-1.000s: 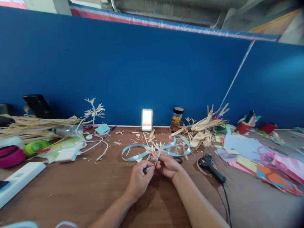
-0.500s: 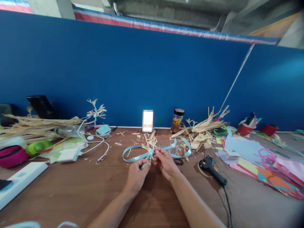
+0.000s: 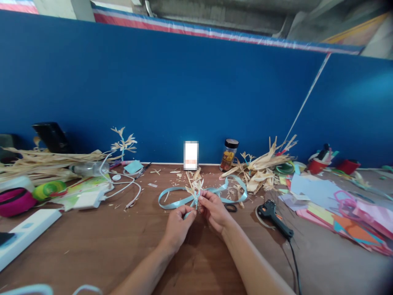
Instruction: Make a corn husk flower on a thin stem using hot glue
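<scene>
A small corn husk flower (image 3: pixel 194 188) with pale, pointed petals stands upright between my two hands, its thin stem wrapped in light blue. My left hand (image 3: pixel 180 221) is closed low on the stem, with light-blue ribbon (image 3: pixel 175 204) between thumb and forefinger. Just under the petals, my right hand (image 3: pixel 214 211) pinches the flower where the ribbon meets the stem. The ribbon spreads in a loop on each side over the brown table. Exactly what lies under the fingertips is partly hidden.
A black glue gun (image 3: pixel 274 219) with its cord lies at right, near coloured paper (image 3: pixel 319 192). A jar (image 3: pixel 229 155) and corn husks (image 3: pixel 267 164) stand behind. Left are a finished husk sprig (image 3: pixel 123 143), a white cable (image 3: pixel 139 192) and a power strip (image 3: pixel 30 235). Husk scraps litter the table.
Both hands keep their grip and have barely moved. The flower between them has shifted and turned slightly to the right, and its petals show a little more openly.
</scene>
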### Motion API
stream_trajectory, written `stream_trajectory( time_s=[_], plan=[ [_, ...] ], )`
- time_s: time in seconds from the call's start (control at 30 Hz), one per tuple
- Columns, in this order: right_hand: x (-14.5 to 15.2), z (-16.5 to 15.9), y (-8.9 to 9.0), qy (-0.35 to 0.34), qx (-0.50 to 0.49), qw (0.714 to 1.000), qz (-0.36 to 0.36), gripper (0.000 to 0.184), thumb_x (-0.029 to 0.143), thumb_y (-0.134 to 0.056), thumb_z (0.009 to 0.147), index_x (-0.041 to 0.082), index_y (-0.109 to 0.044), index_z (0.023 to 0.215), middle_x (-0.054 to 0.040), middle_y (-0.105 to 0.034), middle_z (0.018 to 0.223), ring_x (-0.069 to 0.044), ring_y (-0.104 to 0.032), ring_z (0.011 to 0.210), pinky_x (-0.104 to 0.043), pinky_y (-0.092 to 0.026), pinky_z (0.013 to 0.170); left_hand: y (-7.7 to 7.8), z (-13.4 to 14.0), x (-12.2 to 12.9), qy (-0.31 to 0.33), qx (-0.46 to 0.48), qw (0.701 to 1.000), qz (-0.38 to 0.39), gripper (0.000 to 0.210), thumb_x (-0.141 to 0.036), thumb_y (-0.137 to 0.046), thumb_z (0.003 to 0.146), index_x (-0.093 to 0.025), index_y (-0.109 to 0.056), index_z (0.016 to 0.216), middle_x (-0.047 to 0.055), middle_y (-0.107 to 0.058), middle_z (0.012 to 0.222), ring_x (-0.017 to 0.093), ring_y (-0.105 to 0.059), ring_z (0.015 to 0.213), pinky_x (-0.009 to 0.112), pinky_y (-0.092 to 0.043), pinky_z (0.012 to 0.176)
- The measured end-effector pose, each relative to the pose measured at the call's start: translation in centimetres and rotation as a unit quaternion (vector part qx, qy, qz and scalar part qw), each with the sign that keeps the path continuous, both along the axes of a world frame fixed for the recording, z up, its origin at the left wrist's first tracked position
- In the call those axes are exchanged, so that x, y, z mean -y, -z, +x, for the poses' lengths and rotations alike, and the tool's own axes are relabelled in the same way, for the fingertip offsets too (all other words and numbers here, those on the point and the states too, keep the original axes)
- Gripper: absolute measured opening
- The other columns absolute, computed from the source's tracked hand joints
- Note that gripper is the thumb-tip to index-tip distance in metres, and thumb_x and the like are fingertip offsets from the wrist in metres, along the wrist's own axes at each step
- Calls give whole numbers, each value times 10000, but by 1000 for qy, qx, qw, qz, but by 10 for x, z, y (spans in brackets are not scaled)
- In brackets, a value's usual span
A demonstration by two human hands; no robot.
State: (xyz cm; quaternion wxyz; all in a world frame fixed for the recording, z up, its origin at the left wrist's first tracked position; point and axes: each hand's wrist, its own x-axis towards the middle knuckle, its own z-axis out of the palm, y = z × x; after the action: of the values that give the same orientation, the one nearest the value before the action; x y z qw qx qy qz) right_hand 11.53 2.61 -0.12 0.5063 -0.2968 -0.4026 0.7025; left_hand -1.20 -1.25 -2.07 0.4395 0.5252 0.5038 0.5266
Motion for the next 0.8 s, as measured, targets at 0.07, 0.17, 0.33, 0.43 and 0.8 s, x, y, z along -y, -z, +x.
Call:
stream_trajectory(
  time_s=[0.07,0.17,0.33,0.43,0.8],
  plan=[
    [-1,1,1,-14,-3,1000,2,216,281,-673,649,151,-551,771,53,-466,563,-37,-400,473,-149,-335,452,-1,0,0,1,-2,1000,-2,178,-298,-545,697,-131,-594,657,-37,-512,552,88,-411,533,185,-325,518],
    [-1,2,2,-24,-4,1000,6,198,276,-658,671,151,-543,772,50,-468,568,-37,-408,483,-147,-339,461,-3,1,0,3,-3,1000,-7,174,-297,-555,688,-133,-592,644,-38,-517,545,88,-417,527,182,-323,510],
    [1,0,2,-16,-14,1000,-9,193,281,-647,683,156,-539,784,50,-466,570,-33,-403,478,-139,-332,451,-5,1,1,1,10,1000,-11,194,-321,-576,675,-131,-592,638,-43,-515,533,79,-414,509,178,-324,504],
    [-1,0,2,23,-32,999,-30,213,306,-648,673,161,-546,789,44,-481,619,-28,-398,478,-136,-326,434,-1,0,-2,-33,30,999,-22,228,-358,-585,667,-130,-597,661,-61,-464,477,60,-356,440,174,-295,455],
    [2,-5,5,112,222,952,177,164,336,-578,704,172,-582,716,25,-525,590,-90,-436,533,-205,-348,513,1,-8,-7,-90,23,996,11,253,-372,-572,671,-128,-616,722,-25,-581,591,95,-479,539,197,-372,552]
  ],
)
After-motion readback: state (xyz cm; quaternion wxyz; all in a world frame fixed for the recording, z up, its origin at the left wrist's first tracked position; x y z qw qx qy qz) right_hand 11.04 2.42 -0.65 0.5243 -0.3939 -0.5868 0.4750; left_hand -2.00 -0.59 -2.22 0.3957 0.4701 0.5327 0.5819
